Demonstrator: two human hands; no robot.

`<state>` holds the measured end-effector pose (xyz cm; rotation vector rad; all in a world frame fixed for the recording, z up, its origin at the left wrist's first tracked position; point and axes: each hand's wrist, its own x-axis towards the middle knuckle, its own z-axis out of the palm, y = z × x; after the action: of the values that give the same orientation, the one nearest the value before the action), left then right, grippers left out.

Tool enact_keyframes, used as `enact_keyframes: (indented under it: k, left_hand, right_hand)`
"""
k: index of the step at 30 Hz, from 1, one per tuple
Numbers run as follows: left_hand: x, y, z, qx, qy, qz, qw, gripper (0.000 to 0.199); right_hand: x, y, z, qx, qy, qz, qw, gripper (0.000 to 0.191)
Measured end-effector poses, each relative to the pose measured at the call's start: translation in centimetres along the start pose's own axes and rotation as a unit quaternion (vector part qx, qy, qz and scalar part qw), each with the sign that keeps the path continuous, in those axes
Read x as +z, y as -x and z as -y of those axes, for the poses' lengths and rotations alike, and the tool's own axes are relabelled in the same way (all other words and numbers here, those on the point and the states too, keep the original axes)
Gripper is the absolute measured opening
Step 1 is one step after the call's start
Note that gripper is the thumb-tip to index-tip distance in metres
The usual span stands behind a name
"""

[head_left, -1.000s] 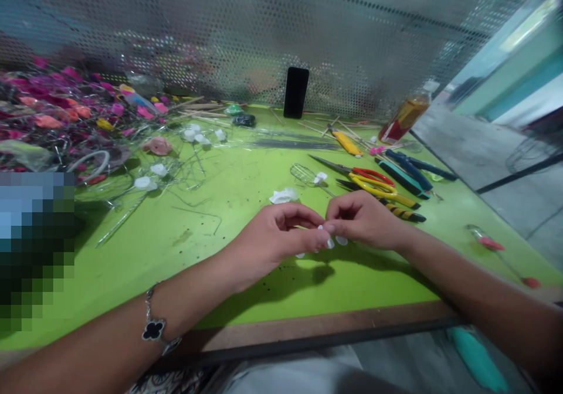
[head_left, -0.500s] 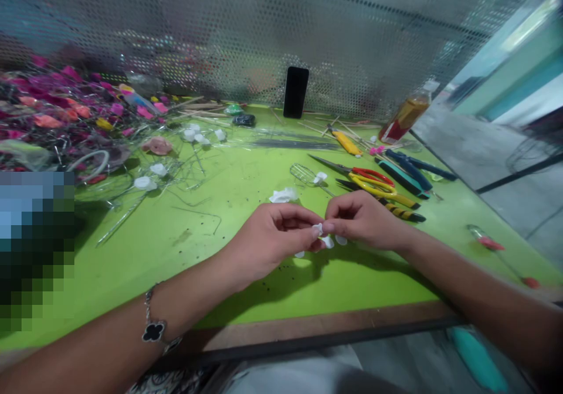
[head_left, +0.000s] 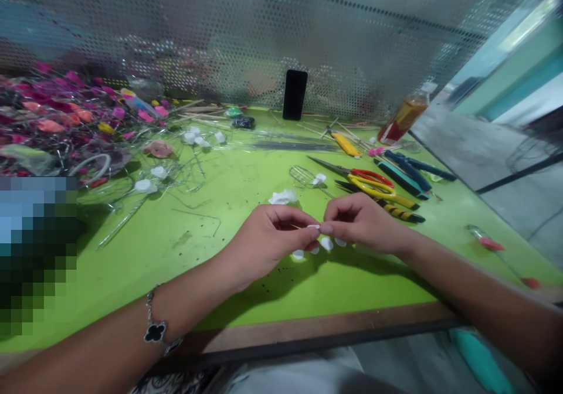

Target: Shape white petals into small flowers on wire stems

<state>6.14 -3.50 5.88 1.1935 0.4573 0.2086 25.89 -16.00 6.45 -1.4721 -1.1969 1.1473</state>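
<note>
Between my two hands is a small white petal-like piece (head_left: 313, 227), pinched at its edge. My left hand (head_left: 277, 235) is closed on it with thumb and fingertips. My right hand (head_left: 363, 224) is closed too, its thumb and forefinger meeting the same piece from the right. Just below the fingers lie several loose white petal pieces (head_left: 326, 243) on the green tabletop (head_left: 246, 183). Behind my left hand rests a crumpled white clump (head_left: 283, 196). A looped wire form (head_left: 301, 175) with a white bit (head_left: 319, 179) at its end is beyond the fingers.
To the right lie red-and-yellow-handled scissors (head_left: 369, 180), pliers (head_left: 402, 174) and a yellow cutter (head_left: 346, 144). A bottle (head_left: 404, 118) and an upright phone (head_left: 295, 95) stand at the back. Pink and orange wire flowers (head_left: 65, 112) heap up at the left.
The white piece between my fingertips has turned and now shows as a thin edge. Both hands stay in nearly the same place.
</note>
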Motion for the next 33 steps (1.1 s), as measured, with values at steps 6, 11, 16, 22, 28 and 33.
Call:
enact_keyframes:
  k: [6, 11, 16, 22, 28, 33]
  left_hand:
    - [0.0, -0.1, 0.1, -0.005, 0.013, 0.007, 1.0, 0.023]
    - [-0.2, -0.3, 0.3, -0.023, 0.045, 0.006, 0.999, 0.032]
    - [-0.4, -0.4, 0.7, -0.025, 0.072, 0.014, 0.997, 0.035]
    - [-0.2, -0.5, 0.6, -0.018, 0.059, 0.002, 0.998, 0.034]
    - [-0.1, -0.4, 0.3, 0.007, -0.019, -0.041, 0.999, 0.028]
    - [0.0, -0.3, 0.1, 0.021, -0.06, -0.043, 0.997, 0.024]
  right_hand:
    - [-0.4, 0.0, -0.2, 0.004, -0.014, 0.012, 1.0, 0.039]
    - [-0.2, 0.1, -0.4, -0.036, 0.008, -0.037, 0.999, 0.03]
    - [0.6, 0.4, -0.4, -0.151, 0.107, -0.065, 0.981, 0.021]
    - [0.9, 0.4, -0.5, -0.225, 0.191, -0.11, 0.949, 0.02]
    - [0.5, 0.0, -0.5, -0.179, 0.139, -0.08, 0.971, 0.016]
    - [0.4, -0.1, -0.7, -0.095, 0.014, -0.039, 0.995, 0.015]
